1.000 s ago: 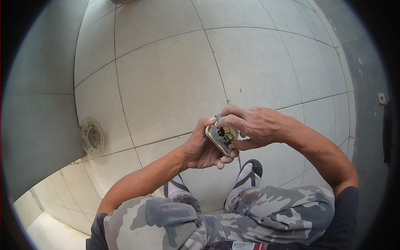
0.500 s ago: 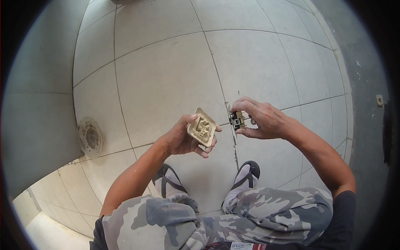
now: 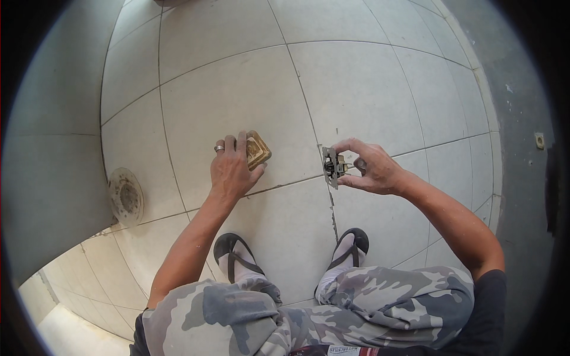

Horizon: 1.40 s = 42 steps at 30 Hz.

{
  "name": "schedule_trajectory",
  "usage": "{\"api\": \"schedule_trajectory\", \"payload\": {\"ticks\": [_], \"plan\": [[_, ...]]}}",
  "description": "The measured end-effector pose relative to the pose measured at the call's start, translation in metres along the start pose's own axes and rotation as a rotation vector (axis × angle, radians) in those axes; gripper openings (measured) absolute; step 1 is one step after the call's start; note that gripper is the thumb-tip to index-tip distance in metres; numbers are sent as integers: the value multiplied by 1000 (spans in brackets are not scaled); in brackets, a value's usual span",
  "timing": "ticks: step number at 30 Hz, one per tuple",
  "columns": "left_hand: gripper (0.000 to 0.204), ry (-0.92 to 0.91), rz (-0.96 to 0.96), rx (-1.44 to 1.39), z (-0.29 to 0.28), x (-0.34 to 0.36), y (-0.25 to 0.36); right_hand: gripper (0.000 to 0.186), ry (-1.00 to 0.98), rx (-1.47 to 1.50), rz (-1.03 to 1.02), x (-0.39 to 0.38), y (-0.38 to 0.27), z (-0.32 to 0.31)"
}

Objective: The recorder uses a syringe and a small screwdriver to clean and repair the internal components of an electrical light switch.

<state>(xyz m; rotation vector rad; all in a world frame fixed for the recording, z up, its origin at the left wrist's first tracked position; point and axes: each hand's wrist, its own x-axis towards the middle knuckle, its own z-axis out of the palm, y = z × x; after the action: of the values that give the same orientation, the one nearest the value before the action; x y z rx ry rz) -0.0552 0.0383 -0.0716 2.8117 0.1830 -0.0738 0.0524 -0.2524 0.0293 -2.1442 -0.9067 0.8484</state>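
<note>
In my left hand [image 3: 230, 169], seen from the back with a ring on one finger, is a small square yellow-brown cover plate [image 3: 257, 149]. My fingers grip its left side, and its ridged face is partly in view. I cannot tell whether the plate touches the floor. Over on the right, my right hand [image 3: 374, 169] pinches a wall socket insert [image 3: 333, 167] between thumb and fingers. The insert has a grey metal mounting frame, with dark and beige parts behind it. Part of it is hidden by my fingers.
Light floor tiles [image 3: 231, 95] with dark joints lie below my hands, with a chipped joint [image 3: 333, 207] near the insert. A round, stained translucent disc [image 3: 126, 197] lies by the grey surface at left. My feet in black sandals [image 3: 238, 256] are close below. A grey wall [image 3: 516, 118] stands right.
My left hand has turned from palm up to back up and moved left and away from me, tipping the cover plate over. The insert in my right hand has turned, showing its metal frame.
</note>
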Motion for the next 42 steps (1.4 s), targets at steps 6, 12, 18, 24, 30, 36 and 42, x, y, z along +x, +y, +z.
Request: {"api": "schedule_trajectory", "payload": {"ticks": [6,12,18,24,30,36,42], "plan": [[79,19,-13,28,13,1,-15,52,-9,104,23,0,-5,0],[80,50,1,25,22,-2,-25,49,-3,343,112,-3,-18,-3],[85,100,6,68,13,-5,-18,49,19,627,169,-6,-26,2],[74,-92,169,-693,-21,-1,26,52,24,683,174,-5,-29,3],[57,-473,81,-1566,-27,-15,81,50,-12,606,152,-5,-36,0],[49,-504,-65,-1743,-32,-28,92,49,-62,583,191,-11,-21,8],[45,-404,-106,-1647,-31,-33,97,47,-7,497,139,-14,-22,13]]}}
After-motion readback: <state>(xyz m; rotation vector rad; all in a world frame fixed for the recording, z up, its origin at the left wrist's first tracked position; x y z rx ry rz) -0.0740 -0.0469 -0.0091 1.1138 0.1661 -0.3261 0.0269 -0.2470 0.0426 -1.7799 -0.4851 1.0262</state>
